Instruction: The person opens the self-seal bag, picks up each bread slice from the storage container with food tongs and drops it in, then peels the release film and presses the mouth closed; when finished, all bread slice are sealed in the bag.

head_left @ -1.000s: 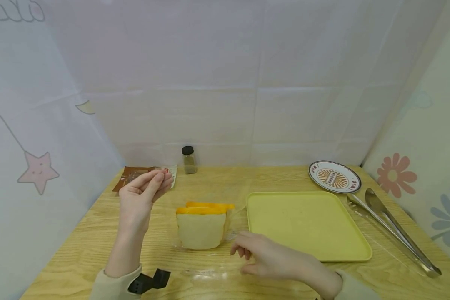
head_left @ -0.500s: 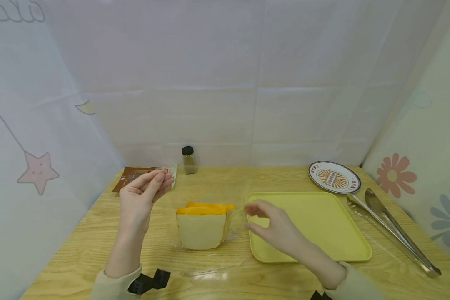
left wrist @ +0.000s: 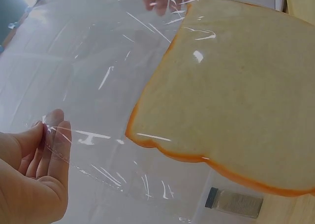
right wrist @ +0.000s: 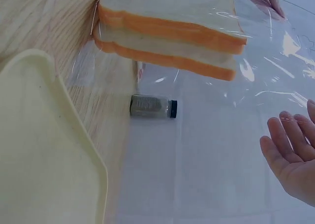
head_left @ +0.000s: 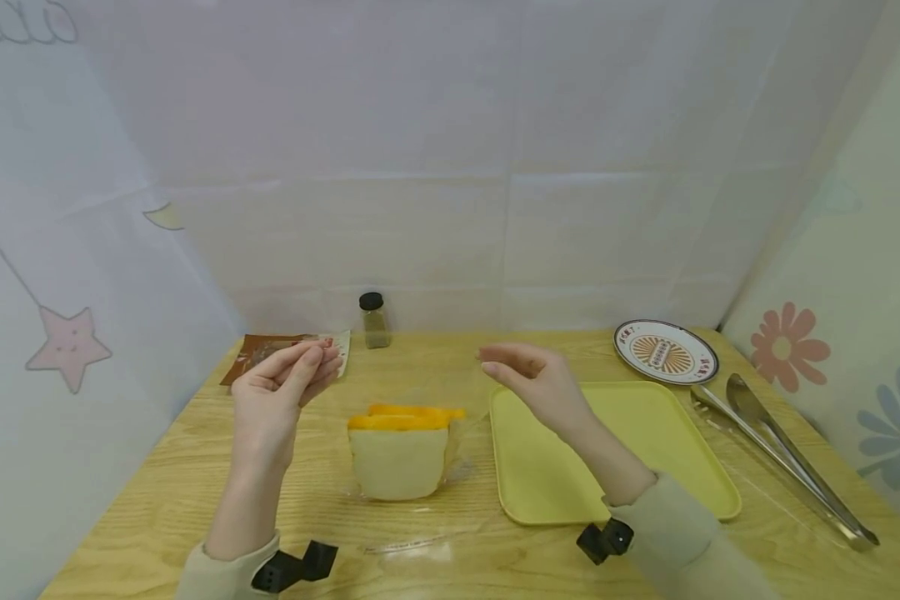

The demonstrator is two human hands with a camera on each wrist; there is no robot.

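Note:
Two slices of bread (head_left: pixel 398 462) stand inside a large clear plastic bag (right wrist: pixel 263 79); orange-brown crusts line their edges. In the left wrist view, my left hand (left wrist: pixel 37 170) pinches the bag's edge between thumb and fingers, left of the bread. My right hand (head_left: pixel 536 379) is raised on the other side, above the tray. Its fingers are loosely bent, with a small gap between thumb and fingertips. The fingertips are right at the film in the right wrist view. Most of the clear film is hard to see from the head.
A yellow tray (head_left: pixel 667 454) lies right of the bread. Beyond it are a printed plate (head_left: pixel 666 352) and metal tongs (head_left: pixel 783 458). A small black-capped jar (head_left: pixel 375 323) and a brown packet (head_left: pixel 251 354) stand at the back left, before a white cloth backdrop.
My right hand has risen from the table beside the bread to the height of my left hand, its thumb and fingers coming closer together. My left hand keeps its pinch on the bag.

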